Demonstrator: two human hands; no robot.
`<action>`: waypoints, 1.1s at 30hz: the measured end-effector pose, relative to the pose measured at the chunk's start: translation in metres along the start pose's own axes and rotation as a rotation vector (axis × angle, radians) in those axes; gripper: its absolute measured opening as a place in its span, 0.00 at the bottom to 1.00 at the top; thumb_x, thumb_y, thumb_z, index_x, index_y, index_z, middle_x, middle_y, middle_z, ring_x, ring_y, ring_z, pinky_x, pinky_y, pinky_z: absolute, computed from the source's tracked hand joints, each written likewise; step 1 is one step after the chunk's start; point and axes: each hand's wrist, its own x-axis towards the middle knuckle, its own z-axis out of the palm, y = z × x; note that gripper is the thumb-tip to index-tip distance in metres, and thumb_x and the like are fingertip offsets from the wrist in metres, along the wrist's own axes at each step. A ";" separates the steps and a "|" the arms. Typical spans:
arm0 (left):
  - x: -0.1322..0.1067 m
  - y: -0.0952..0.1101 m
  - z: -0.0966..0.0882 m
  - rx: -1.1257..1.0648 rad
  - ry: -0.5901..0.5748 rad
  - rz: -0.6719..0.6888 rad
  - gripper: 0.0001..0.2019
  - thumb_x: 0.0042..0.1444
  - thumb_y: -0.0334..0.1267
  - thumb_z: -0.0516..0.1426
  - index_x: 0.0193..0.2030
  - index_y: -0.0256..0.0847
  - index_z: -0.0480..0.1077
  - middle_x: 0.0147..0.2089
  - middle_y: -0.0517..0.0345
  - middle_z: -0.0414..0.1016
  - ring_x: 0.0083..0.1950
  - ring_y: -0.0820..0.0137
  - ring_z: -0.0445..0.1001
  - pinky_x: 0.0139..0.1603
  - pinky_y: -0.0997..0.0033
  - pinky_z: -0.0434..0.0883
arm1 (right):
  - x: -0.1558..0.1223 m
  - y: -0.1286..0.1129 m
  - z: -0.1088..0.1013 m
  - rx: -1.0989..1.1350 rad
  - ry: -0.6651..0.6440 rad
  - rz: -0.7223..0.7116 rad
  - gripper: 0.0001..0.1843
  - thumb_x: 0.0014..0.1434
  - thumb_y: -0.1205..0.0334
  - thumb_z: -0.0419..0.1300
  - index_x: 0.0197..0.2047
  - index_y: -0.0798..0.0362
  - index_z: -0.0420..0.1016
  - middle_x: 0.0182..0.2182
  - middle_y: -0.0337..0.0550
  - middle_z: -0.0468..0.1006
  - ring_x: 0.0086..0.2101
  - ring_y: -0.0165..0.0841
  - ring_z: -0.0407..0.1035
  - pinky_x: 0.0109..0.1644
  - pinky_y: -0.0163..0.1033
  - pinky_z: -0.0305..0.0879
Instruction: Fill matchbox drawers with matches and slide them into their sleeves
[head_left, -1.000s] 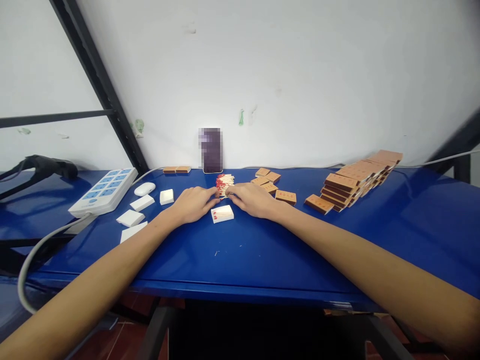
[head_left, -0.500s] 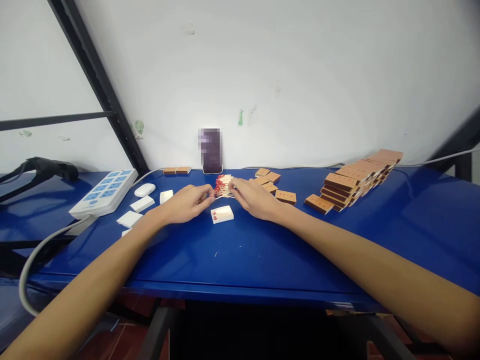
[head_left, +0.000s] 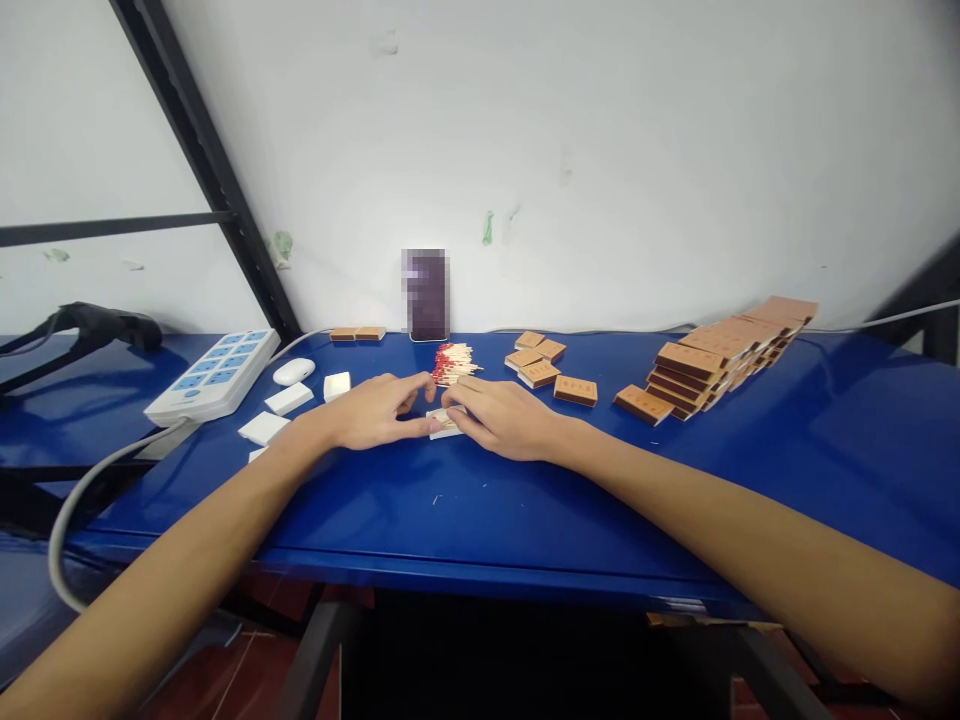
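A small white matchbox tray (head_left: 442, 434) lies on the blue table between my hands, with a few matchsticks showing inside. My left hand (head_left: 379, 410) rests at its left end, thumb touching the tray and index finger stretched apart from the thumb. Over the right part of the tray is my right hand (head_left: 501, 412), its fingers bent together above the matchsticks. Whatever those fingertips pinch is hidden. Just beyond both hands lies a loose heap of red-tipped matchsticks (head_left: 456, 363).
Orange-brown matchboxes (head_left: 576, 390) lie right of the heap, near a tall leaning stack (head_left: 712, 350). On the left are white trays (head_left: 289, 398), a white earphone case (head_left: 293, 372) and a power strip (head_left: 217, 375). A phone (head_left: 427, 295) leans against the wall.
Both hands have come nearer, from the edge of the match heap down to the white tray. The thin matchstick that showed between them is out of sight. The view has shifted slightly.
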 end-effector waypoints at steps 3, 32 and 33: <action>0.001 0.004 0.004 0.070 -0.016 0.010 0.23 0.55 0.62 0.54 0.41 0.42 0.65 0.26 0.62 0.66 0.26 0.70 0.63 0.27 0.70 0.55 | 0.000 0.003 0.000 -0.012 0.059 0.090 0.12 0.69 0.63 0.45 0.44 0.53 0.68 0.40 0.45 0.75 0.37 0.34 0.67 0.40 0.38 0.57; 0.004 -0.004 0.007 0.262 0.169 0.068 0.20 0.61 0.51 0.51 0.55 0.43 0.61 0.34 0.57 0.70 0.33 0.66 0.70 0.32 0.70 0.58 | 0.016 0.032 0.008 -0.019 0.012 0.402 0.10 0.62 0.64 0.56 0.41 0.51 0.78 0.33 0.44 0.77 0.32 0.34 0.67 0.33 0.37 0.52; 0.004 -0.003 0.007 0.261 0.172 0.084 0.20 0.61 0.51 0.51 0.55 0.43 0.62 0.34 0.57 0.71 0.34 0.66 0.70 0.33 0.70 0.59 | 0.018 0.032 0.009 -0.021 0.008 0.395 0.09 0.61 0.63 0.56 0.41 0.51 0.78 0.33 0.44 0.77 0.33 0.34 0.67 0.33 0.37 0.52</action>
